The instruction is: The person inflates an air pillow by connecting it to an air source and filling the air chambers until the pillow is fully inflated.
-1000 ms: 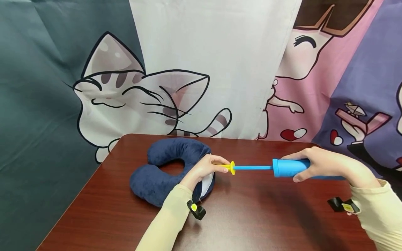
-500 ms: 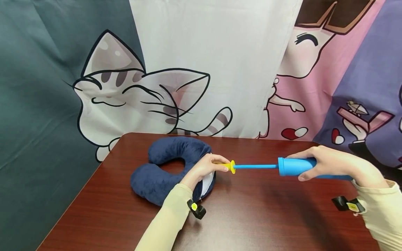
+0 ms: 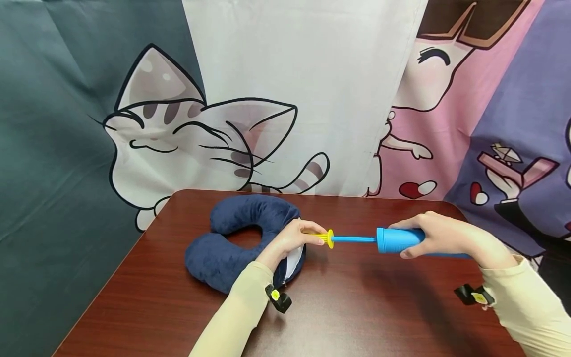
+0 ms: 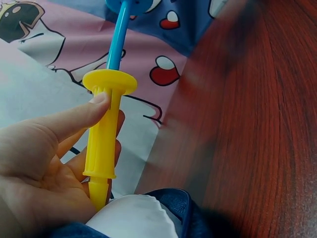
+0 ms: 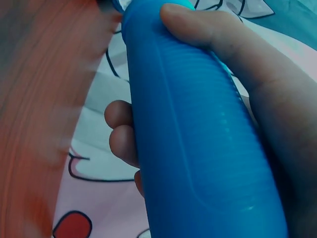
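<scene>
Left hand (image 3: pixel 291 240) clasps yellow nozzle (image 4: pixel 101 141) — right hand (image 3: pixel 448 235) grips blue pump (image 3: pixel 397 241) — wrist labels (image 3: pixel 275 295) unreadable

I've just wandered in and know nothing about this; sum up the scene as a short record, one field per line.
Left hand: pinches a yellow end piece
Right hand: grips a blue barrel
Between them: thin blue rod
Pillow: navy, U-shaped, white showing at its right side
Table: dark reddish brown
Backdrop: cloth printed with cartoons, including a cat
Sleeves: cream
</scene>
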`<state>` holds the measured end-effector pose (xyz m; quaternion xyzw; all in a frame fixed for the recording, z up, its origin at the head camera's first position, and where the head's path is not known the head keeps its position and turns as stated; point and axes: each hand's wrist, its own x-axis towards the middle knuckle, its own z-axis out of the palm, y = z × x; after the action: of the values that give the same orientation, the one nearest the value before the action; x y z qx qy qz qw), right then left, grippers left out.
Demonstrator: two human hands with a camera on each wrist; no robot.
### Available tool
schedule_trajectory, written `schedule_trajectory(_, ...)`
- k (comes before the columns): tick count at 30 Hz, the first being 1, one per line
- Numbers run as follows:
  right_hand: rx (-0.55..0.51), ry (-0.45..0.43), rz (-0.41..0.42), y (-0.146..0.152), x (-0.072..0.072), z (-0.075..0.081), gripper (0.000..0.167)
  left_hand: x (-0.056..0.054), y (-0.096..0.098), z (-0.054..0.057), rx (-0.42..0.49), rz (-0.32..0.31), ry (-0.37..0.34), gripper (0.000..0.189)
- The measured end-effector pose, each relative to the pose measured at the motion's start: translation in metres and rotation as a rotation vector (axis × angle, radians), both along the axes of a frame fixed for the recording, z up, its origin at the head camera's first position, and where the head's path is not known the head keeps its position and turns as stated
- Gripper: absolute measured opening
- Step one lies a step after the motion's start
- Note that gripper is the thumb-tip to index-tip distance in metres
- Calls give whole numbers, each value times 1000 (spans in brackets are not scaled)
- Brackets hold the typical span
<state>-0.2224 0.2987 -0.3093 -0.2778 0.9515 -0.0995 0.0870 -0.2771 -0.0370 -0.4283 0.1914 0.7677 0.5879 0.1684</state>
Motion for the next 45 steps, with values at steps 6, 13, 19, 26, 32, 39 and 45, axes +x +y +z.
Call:
schedule_trajectory(6, 30, -22, -26, -15, -3, -6, 70, 1, 1, 0, 8, -3, 1, 24)
schedule_trajectory(13, 45, -26, 11, -34, -10, -13, 73, 1, 1, 1, 4, -2, 8, 24)
schedule_trajectory(19, 62, -17, 23, -51, -17, -21, 71, 1, 1, 3, 1, -6, 6, 24)
schedule_trajectory(26, 71, -9, 43, -70, -25, -30, 68, 1, 1, 4, -1, -9, 21, 24)
schedule_trajectory(32, 72, 1, 54, -82, -27, -33, 66, 2, 2, 5, -24, -3, 30, 24)
schedule_trajectory(39, 84, 10, 46, -86, -24, -31, 66, 2, 2, 4, -34, -3, 26, 24)
schedule_trajectory(45, 88, 29, 35, -78, -20, -28, 66, 2, 2, 4, -39, -8, 41, 24)
